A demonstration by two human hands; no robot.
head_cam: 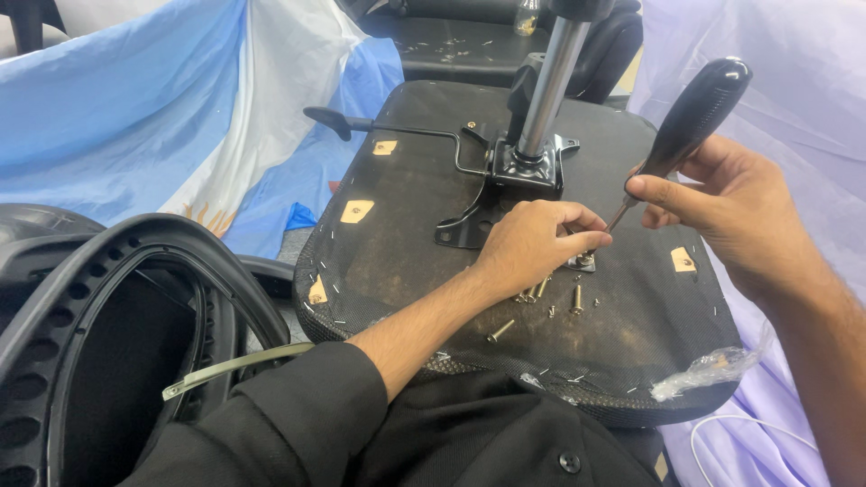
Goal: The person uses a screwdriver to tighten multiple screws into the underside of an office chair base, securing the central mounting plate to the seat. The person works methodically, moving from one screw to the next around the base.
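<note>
The right hand [722, 194] is closed around the black handle of a screwdriver [690, 122], whose thin shaft slants down to a small metal fitting [585, 261] on the underside of an upturned chair seat [406, 234]. The left hand [532, 243] has its fingertips pinched together right at the tip of the shaft, apparently steadying a screw there, though the screw itself is too small to make out. Just below that pinch, several loose screws [541, 293] lie scattered on the seat board, about 6 or more, with 1 apart nearer the left wrist. Beyond the pinch, the seat mechanism plate [523, 167] with its chrome column [550, 81] and a black lever [379, 126] sits on the board.

Judging by this, the work is midway: 1 screw is under the driver, while the loose ones are neither driven nor put away. Whether the plate is fully fastened cannot be told.
</note>
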